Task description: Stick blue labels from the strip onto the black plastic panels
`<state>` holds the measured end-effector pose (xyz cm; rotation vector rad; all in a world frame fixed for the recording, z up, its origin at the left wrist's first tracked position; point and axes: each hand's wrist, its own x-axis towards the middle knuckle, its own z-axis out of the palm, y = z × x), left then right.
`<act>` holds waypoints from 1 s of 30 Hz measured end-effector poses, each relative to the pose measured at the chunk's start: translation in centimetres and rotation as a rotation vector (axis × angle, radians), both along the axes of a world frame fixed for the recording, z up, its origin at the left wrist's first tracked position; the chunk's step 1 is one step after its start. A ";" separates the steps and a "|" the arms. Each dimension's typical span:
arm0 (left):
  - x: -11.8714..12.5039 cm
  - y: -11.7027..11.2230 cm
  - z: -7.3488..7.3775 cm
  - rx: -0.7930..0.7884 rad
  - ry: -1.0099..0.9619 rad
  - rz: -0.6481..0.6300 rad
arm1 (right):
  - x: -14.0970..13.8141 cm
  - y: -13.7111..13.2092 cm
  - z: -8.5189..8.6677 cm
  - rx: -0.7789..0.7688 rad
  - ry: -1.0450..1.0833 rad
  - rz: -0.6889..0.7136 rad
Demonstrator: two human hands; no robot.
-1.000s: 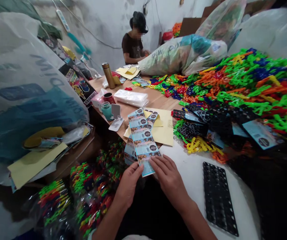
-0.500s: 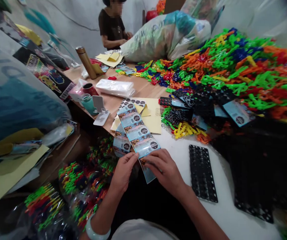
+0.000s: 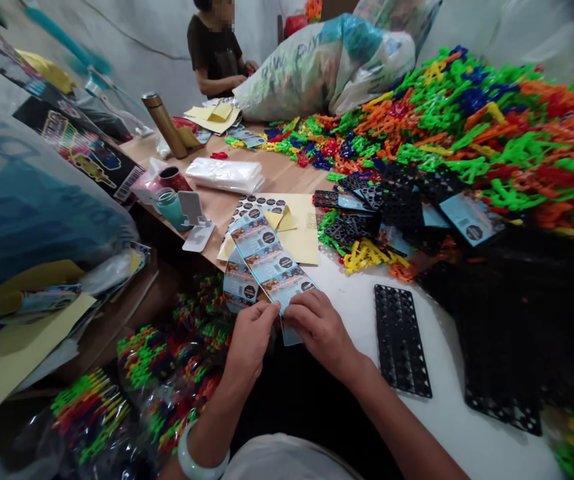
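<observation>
A long strip of printed blue sticker labels (image 3: 265, 252) slopes from the table's edge down to my hands, and part of it curls back on the left. My left hand (image 3: 253, 339) pinches the strip's left edge between thumb and fingers. Close beside it, my right hand (image 3: 321, 333) has its fingers curled closed on the right side of the strip, covering part of a label. Below the fingers the strip's pale lower end (image 3: 291, 335) sticks out. To the right, a black perforated plastic tray (image 3: 403, 341) lies flat on the white surface (image 3: 351, 300).
Colourful plastic pieces (image 3: 437, 127) are heaped at the right, with black trays and labels before them. A stuffed plastic sack (image 3: 317, 67), a gold flask (image 3: 164, 125), folded clear bags (image 3: 225, 175) and a phone stand (image 3: 197, 223) stand farther back. Bagged pieces (image 3: 91, 417) lie lower left; another person (image 3: 215, 50) works behind.
My right hand has shifted up and left along the strip, closer to my left hand. Less of the strip's lower end shows. The whole view has shifted slightly.
</observation>
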<state>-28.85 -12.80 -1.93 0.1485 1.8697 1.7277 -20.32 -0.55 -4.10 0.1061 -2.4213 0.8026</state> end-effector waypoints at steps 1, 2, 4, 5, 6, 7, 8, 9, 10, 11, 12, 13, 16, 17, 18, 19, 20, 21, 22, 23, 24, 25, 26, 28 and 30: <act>0.0 0.1 0.0 0.002 0.000 0.003 | 0.1 0.0 0.0 -0.006 0.007 -0.003; 0.0 0.1 0.0 0.003 -0.003 0.006 | 0.1 -0.1 -0.1 -0.003 0.013 -0.003; 0.1 0.2 -0.1 0.003 -0.014 0.013 | 0.1 -0.1 -0.2 0.032 0.019 0.001; 0.1 0.2 -0.2 0.002 -0.022 0.016 | 0.1 -0.1 -0.2 0.056 0.019 0.003; 0.1 0.2 -0.2 0.000 -0.030 0.019 | 0.1 -0.1 -0.3 0.080 0.018 0.005; 0.0 0.2 -0.3 -0.001 -0.037 0.021 | 0.1 -0.1 -0.4 0.099 0.017 0.007; 0.0 0.2 -0.3 -0.002 -0.043 0.021 | 0.0 -0.1 -0.4 0.105 0.015 0.008; 0.0 0.3 -0.2 -0.003 -0.049 0.020 | 0.0 -0.1 -0.4 0.094 0.010 0.010; 0.0 0.3 -0.2 -0.003 -0.055 0.016 | 0.0 -0.1 -0.4 0.066 0.004 0.009; 0.0 0.3 -0.1 -0.003 -0.060 0.011 | 0.0 0.0 -0.4 0.023 -0.003 0.005; 0.0 0.3 -0.1 -0.003 -0.066 0.006 | 0.0 0.0 -0.4 -0.023 -0.008 0.001; 0.1 0.2 0.0 -0.003 -0.068 -0.001 | 0.0 0.1 -0.3 -0.063 -0.012 -0.001; 0.0 0.2 0.0 -0.014 -0.057 -0.017 | 0.0 0.2 -0.1 -0.073 -0.008 0.005; 0.0 0.2 0.0 -0.019 -0.049 -0.020 | -0.1 0.2 -0.1 -0.051 -0.010 0.012; -0.1 0.2 0.0 -0.023 -0.043 -0.023 | -0.1 0.2 0.0 -0.035 -0.015 0.017; -0.1 0.2 -0.1 -0.026 -0.038 -0.025 | -0.1 0.2 0.0 -0.034 -0.023 0.020; -0.2 0.2 -0.1 -0.025 -0.036 -0.026 | -0.1 0.2 0.0 -0.053 -0.032 0.021; -0.2 0.1 -0.1 -0.023 -0.034 -0.029 | -0.1 0.1 -0.1 -0.083 -0.038 0.020; -0.2 0.1 -0.1 -0.020 -0.032 -0.031 | -0.1 0.1 -0.1 -0.113 -0.039 0.018; -0.2 0.1 -0.1 -0.016 -0.031 -0.034 | -0.1 0.1 -0.1 -0.136 -0.036 0.015; -0.2 0.1 -0.1 -0.012 -0.030 -0.036 | 0.0 0.1 -0.2 -0.142 -0.030 0.015; -0.1 0.1 -0.1 -0.009 -0.029 -0.037 | 0.0 0.0 -0.2 -0.132 -0.021 0.015; -0.1 0.1 -0.1 -0.006 -0.030 -0.036 | 0.1 0.0 -0.2 -0.110 -0.011 0.017; 0.0 0.1 -0.1 -0.005 -0.031 -0.032 | 0.1 0.0 -0.1 -0.055 0.012 0.021; 0.1 0.1 -0.2 -0.007 -0.028 -0.026 | 0.1 -0.1 -0.1 -0.023 0.024 0.019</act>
